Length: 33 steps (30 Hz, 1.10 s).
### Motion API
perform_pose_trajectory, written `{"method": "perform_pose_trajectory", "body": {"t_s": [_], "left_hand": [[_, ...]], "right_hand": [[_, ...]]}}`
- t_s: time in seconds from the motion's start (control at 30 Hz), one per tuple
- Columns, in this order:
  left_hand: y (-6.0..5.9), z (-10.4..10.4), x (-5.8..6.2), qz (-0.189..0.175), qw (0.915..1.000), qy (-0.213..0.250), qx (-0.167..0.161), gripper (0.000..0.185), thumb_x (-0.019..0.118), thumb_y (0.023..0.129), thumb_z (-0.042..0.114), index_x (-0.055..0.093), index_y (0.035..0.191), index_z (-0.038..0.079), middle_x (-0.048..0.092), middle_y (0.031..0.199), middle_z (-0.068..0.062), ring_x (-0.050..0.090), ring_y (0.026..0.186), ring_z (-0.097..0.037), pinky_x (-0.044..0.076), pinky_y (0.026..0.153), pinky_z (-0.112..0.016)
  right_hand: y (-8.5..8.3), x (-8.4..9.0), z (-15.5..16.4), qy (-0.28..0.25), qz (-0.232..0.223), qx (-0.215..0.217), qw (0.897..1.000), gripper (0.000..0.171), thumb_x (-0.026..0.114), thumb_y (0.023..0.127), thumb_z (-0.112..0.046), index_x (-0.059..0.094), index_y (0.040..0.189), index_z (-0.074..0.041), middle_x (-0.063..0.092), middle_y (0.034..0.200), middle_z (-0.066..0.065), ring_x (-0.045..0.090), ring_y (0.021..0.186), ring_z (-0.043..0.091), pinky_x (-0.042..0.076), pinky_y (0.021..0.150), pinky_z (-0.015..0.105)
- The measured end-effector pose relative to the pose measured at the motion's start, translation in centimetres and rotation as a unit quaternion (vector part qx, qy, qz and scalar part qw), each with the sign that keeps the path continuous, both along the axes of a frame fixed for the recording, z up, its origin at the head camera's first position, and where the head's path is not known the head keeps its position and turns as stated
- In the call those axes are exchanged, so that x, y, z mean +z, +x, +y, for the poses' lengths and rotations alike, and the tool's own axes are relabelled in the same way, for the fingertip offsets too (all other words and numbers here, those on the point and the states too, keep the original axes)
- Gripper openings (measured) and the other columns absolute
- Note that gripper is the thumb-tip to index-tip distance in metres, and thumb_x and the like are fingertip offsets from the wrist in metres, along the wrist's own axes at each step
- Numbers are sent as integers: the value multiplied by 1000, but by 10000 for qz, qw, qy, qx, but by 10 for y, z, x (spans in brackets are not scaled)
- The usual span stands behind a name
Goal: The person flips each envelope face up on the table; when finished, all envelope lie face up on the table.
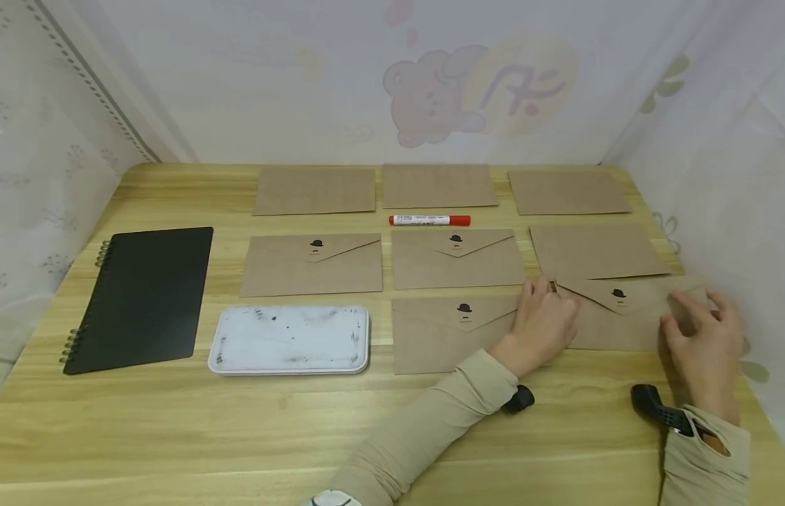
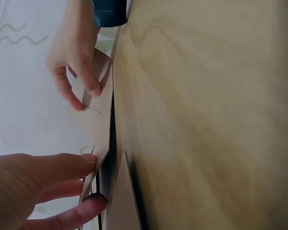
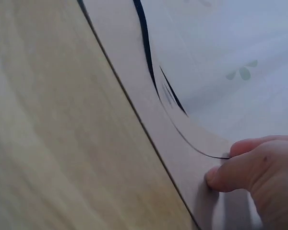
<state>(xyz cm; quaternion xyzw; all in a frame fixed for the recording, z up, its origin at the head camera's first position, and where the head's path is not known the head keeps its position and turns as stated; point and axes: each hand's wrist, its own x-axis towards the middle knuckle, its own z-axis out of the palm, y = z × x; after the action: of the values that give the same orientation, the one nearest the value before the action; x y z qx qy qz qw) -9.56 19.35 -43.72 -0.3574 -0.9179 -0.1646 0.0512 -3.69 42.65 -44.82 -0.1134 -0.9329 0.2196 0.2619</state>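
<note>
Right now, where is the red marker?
In the head view the red marker lies on the table right of centre, between the back and middle envelope rows.

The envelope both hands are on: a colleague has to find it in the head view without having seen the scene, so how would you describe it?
Start at the wooden table and go to its near right corner. There the envelope lies between the left hand and the right hand. Unlike the other brown envelopes in tidy rows, it lies askew over the plain one behind it, and hands touch it.

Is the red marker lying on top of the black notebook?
No, the red marker lies on the bare table between envelope rows, far right of the black notebook.
</note>
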Motion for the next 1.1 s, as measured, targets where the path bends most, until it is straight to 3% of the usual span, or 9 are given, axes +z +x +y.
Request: {"method": "perform_pose_trajectory", "body": {"t_s": [0.23, 0.4, 0.63, 0.93, 1.1], "left_hand": [[4, 1, 1, -272, 9996, -79, 0, 12, 66, 86, 31, 63, 76, 25, 60, 70, 12, 38, 83, -14, 23, 60, -22], [7, 0, 2, -166, 9995, -287, 18, 20, 65, 88, 28, 60, 69, 25, 59, 67, 12, 37, 83, -15, 23, 58, -22], [11, 4, 5, 277, 9972, -693, 12, 28, 57, 91, 16, 62, 65, 25, 60, 71, 9, 36, 78, -15, 23, 55, -24], [13, 6, 4, 409, 9953, -875, 1, 28, 58, 91, 18, 61, 65, 27, 60, 70, 10, 39, 82, -15, 23, 57, -25], [13, 7, 5, 272, 9947, -984, -63, 25, 60, 90, 20, 61, 67, 29, 61, 72, 12, 40, 87, -15, 26, 59, -25]], "right_hand": [[-1, -3, 2, 138, -24, 203, 9997, 28, 65, 76, 10, 64, 104, 10, 39, 136, 27, 33, 122, 48, 22, 102, 52], [-1, -6, 2, 200, 55, 292, 9994, 26, 66, 74, 11, 65, 101, 10, 40, 134, 29, 35, 117, 52, 24, 98, 55], [-1, -5, 0, 139, 55, 231, 9996, 25, 65, 75, 13, 65, 100, 11, 41, 134, 28, 35, 119, 50, 24, 98, 55], [0, -4, -1, 153, 2, 152, 9998, 23, 65, 76, 11, 65, 100, 12, 40, 137, 26, 35, 121, 47, 25, 99, 53], [-1, -4, -1, 226, -22, 107, 9997, 21, 64, 77, 10, 64, 99, 13, 41, 134, 27, 38, 119, 45, 28, 98, 51]]}}
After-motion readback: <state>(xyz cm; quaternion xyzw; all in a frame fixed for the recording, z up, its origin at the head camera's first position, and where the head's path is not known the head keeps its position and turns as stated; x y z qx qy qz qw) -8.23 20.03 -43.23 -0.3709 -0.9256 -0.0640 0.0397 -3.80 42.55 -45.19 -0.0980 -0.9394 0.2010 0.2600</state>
